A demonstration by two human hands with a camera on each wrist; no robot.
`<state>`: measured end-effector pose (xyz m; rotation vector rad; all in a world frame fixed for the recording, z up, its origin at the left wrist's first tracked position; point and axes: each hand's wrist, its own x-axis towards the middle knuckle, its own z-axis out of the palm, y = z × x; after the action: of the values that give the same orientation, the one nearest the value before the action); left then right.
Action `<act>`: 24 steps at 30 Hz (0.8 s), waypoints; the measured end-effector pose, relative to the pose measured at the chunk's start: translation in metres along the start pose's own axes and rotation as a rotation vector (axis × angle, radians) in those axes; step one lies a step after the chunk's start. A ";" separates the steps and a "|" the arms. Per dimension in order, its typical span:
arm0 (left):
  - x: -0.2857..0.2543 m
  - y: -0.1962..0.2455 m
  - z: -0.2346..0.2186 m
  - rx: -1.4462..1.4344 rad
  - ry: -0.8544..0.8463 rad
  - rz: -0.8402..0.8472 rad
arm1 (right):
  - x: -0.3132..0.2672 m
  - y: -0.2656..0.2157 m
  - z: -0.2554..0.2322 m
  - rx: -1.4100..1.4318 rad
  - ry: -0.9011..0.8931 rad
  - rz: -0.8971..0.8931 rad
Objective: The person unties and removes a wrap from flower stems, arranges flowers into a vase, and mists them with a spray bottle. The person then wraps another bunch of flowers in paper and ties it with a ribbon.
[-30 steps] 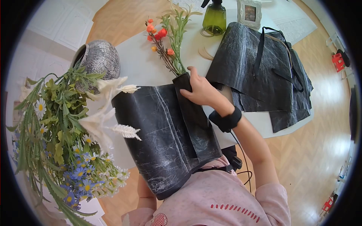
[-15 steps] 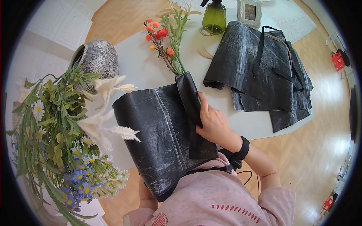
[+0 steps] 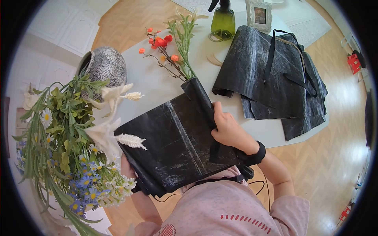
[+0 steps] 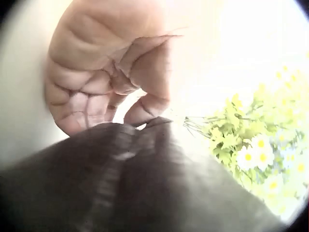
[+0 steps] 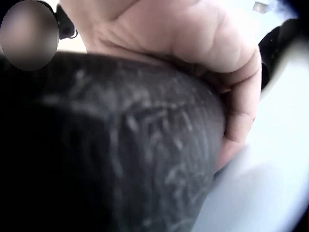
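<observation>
A black, creased, leather-like sheet (image 3: 157, 137) is stretched between my two hands, its right edge rolled into a tube. Orange-red flowers (image 3: 159, 42) and a leafy green stem (image 3: 183, 43) stick out of the tube's upper end. My right hand (image 3: 232, 128) grips the rolled side with fingers curled around it; the right wrist view shows them bent over the dark material (image 5: 145, 130). Mostly hidden behind the sheet in the head view, my left hand (image 4: 106, 67) pinches its edge between thumb and fingers in the left wrist view.
A bunch of daisies and blue flowers (image 3: 84, 181) with white plumes lies at the left beside a textured grey vase (image 3: 108, 67). On the white table (image 3: 145, 90) stand a green spray bottle (image 3: 222, 25) and a picture frame (image 3: 260, 15). Another black sheet with straps (image 3: 267, 74) lies right.
My right hand has slid down the rolled tube. The sheet's left part has flattened and its lower left corner has risen, with my left forearm showing more. The orange-red flowers have spread leftward.
</observation>
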<state>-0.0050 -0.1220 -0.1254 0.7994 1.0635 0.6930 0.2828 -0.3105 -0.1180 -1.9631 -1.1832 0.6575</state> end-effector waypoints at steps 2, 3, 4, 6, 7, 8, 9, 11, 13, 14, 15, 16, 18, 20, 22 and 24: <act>0.005 0.004 -0.019 0.164 0.007 -0.025 | 0.001 0.000 0.000 0.117 0.046 0.006; -0.002 0.007 -0.021 0.756 0.056 0.201 | 0.001 0.001 0.002 0.120 0.047 0.008; -0.007 0.012 -0.019 1.345 0.100 0.433 | 0.000 0.002 0.005 0.037 0.086 -0.023; -0.056 0.027 0.059 1.546 0.227 0.404 | -0.003 0.003 0.008 -0.062 0.133 -0.063; -0.071 0.030 0.078 1.495 0.014 0.432 | -0.004 -0.004 0.006 -0.149 0.102 -0.029; -0.081 0.036 0.091 1.436 -0.192 0.455 | -0.005 -0.008 0.006 -0.234 0.070 0.004; -0.086 0.043 0.101 1.429 -0.186 0.454 | -0.005 -0.010 0.007 -0.239 0.065 -0.002; -0.086 0.054 0.119 1.216 -0.671 0.228 | -0.005 -0.013 0.008 -0.335 0.015 0.044; -0.068 0.046 0.145 0.782 -0.818 -0.076 | -0.006 -0.018 0.009 -0.385 0.017 0.042; -0.055 0.035 0.158 0.675 -0.826 -0.073 | -0.005 -0.021 0.009 -0.436 0.026 0.043; -0.040 0.020 0.169 0.620 -0.757 -0.086 | -0.006 -0.025 0.010 -0.438 0.022 0.034; -0.022 0.001 0.176 0.635 -0.685 -0.010 | -0.007 -0.029 0.011 -0.502 0.061 0.026; 0.005 -0.019 0.193 0.648 -0.617 0.070 | -0.008 -0.037 0.013 -0.569 0.107 0.018; 0.023 -0.026 0.210 0.447 -0.567 -0.133 | -0.010 -0.046 0.019 -0.711 0.228 0.001; 0.038 -0.025 0.216 0.329 -0.604 -0.207 | -0.014 -0.056 0.022 -0.705 0.210 -0.011; 0.047 -0.033 0.220 0.338 -0.498 -0.107 | -0.023 -0.064 0.023 -0.637 0.098 -0.080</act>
<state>0.2205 -0.1516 -0.1158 1.1265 0.7650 0.1996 0.2230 -0.3040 -0.0792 -2.4075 -1.5274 0.1355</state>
